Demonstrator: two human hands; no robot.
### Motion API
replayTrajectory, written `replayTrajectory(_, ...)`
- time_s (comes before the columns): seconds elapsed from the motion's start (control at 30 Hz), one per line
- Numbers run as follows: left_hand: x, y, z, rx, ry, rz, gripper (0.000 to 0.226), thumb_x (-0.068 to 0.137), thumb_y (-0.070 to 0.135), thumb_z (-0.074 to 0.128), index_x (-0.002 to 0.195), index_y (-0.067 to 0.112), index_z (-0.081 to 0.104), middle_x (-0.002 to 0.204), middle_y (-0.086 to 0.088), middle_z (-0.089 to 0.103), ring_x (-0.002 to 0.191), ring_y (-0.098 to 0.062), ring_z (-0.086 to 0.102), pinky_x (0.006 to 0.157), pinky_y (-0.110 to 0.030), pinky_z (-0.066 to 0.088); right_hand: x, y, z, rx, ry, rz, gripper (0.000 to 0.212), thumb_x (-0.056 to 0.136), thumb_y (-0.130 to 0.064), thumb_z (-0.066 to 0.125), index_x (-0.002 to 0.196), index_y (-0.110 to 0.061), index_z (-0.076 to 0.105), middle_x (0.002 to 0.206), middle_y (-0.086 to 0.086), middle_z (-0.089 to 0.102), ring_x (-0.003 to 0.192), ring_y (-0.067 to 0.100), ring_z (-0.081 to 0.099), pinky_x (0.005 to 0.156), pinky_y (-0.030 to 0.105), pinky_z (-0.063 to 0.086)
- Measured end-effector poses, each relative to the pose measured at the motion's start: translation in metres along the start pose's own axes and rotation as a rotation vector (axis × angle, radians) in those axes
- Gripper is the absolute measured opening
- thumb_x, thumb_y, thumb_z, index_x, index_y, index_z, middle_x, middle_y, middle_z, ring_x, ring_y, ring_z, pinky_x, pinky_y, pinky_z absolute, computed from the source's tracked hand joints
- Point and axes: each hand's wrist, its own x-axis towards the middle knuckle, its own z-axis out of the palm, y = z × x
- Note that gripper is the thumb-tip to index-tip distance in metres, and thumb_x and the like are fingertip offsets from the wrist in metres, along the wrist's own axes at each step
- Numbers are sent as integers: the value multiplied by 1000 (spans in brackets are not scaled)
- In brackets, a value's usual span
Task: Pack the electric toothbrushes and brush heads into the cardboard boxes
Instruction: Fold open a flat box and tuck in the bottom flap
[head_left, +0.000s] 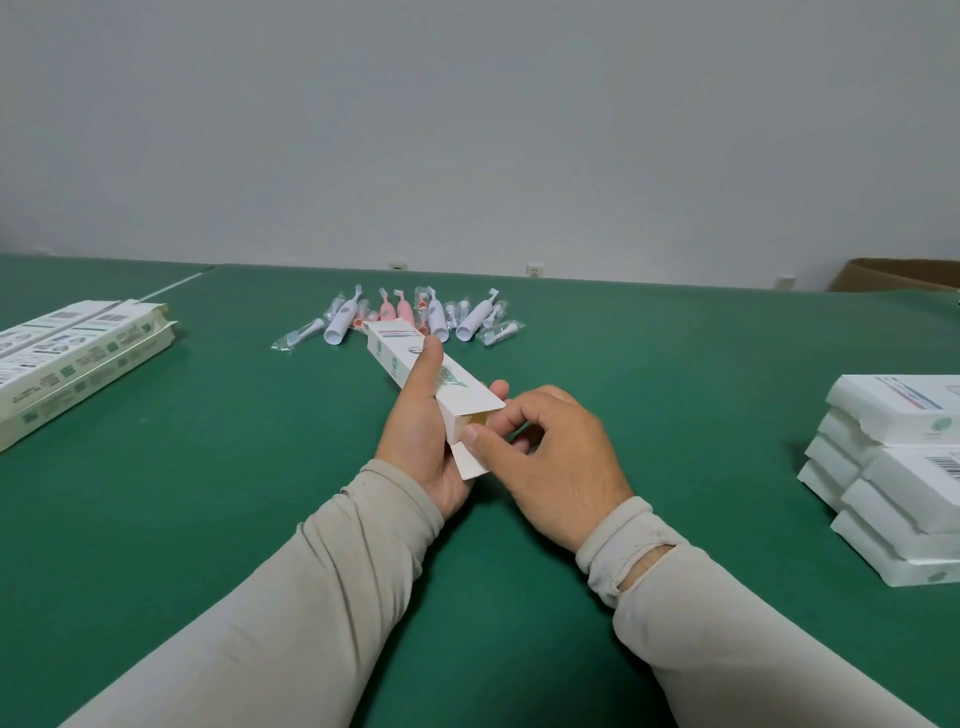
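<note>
Lying slantwise above the middle of the table (208, 519), a long white box (415, 358) points its far end at the far edge and its near end, open, at the person. The left hand (421, 436) grips it from below and the left side, thumb laid along the top face, fingertips showing past the right side. The right hand (550, 462) has curled fingers at the open mouth: its thumb presses on the end flap (470, 465), which hangs out toward the near edge, and its forefinger bends over the opening. What the box holds cannot be told.

Just beyond the box's far end, near the far edge, lies a cluster of toothbrushes (435, 318): white ones and pink ones, heads pointing away. Brush heads (304, 333) in clear wrappers are scattered among them and to both sides, one lying apart at the left of the cluster.

At the left edge, flat unfolded boxes (78, 358) lie in a stack, printed sides up. At the right edge stands a pile of white boxes (893, 488), several layers high, one showing a barcode. Past it, at the far right corner, part of a brown carton (898, 274) shows.

Both arms wear beige sleeves (311, 597); the right one has a tear near the wrist. A pale wall (467, 130) with sockets low down rises behind the table.
</note>
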Motion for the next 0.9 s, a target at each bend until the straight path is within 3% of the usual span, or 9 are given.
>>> replayTrajectory(0.1, 0, 3, -2, 3, 6, 9, 74, 83, 70, 59, 133, 16, 48, 74, -9, 69, 66, -29, 70, 62, -54, 58, -1, -1, -1, -50, -32, -14, 34, 65, -64, 62, 72, -31, 65, 88, -14, 60, 61, 5, 56, 68, 25, 50)
replayTrajectory(0.23, 0, 11, -3, -22, 65, 53, 63, 88, 67, 56, 122, 14, 51, 67, -10, 68, 57, -27, 68, 53, -48, 56, -2, -5, -4, -69, -89, -106, 26, 75, -55, 58, 89, -34, 63, 98, -17, 58, 73, 8, 58, 72, 35, 55)
replayTrajectory(0.37, 4, 17, -6, -76, 107, 90, 72, 90, 66, 56, 134, 10, 45, 83, -11, 62, 62, -27, 63, 77, -45, 55, -3, -8, -10, -127, -190, -235, 26, 79, -37, 57, 105, -38, 56, 104, -17, 58, 89, 8, 59, 79, 36, 54)
replayTrajectory(0.47, 4, 17, -6, -89, 122, 96, 72, 90, 64, 58, 142, 17, 41, 92, -14, 60, 75, -26, 63, 81, -43, 54, -2, -9, -11, -233, -190, -316, 30, 81, -26, 67, 109, -31, 59, 103, -16, 57, 86, 7, 56, 82, 38, 53)
replayTrajectory(0.57, 4, 13, -3, -83, 109, 96, 70, 90, 60, 60, 143, 17, 42, 101, -14, 57, 86, -25, 62, 80, -44, 57, -1, -10, -12, -264, -99, -377, 23, 84, -23, 72, 105, -25, 64, 98, -22, 51, 83, 1, 50, 81, 35, 52)
replayTrajectory(0.7, 9, 10, -3, -97, 82, 108, 69, 91, 58, 61, 143, 14, 45, 115, -15, 51, 99, -30, 56, 107, -49, 44, 0, -7, -14, -226, -50, -395, 13, 86, -17, 73, 97, -23, 68, 98, -17, 56, 86, -16, 51, 78, 26, 50)
replayTrajectory(0.9, 10, 7, -3, -101, 31, 114, 64, 93, 54, 60, 143, 17, 44, 119, -17, 52, 100, -31, 55, 109, -57, 41, 0, -6, -12, -182, -53, -366, 9, 89, -17, 69, 95, -23, 73, 101, -10, 61, 91, -6, 60, 80, 36, 54)
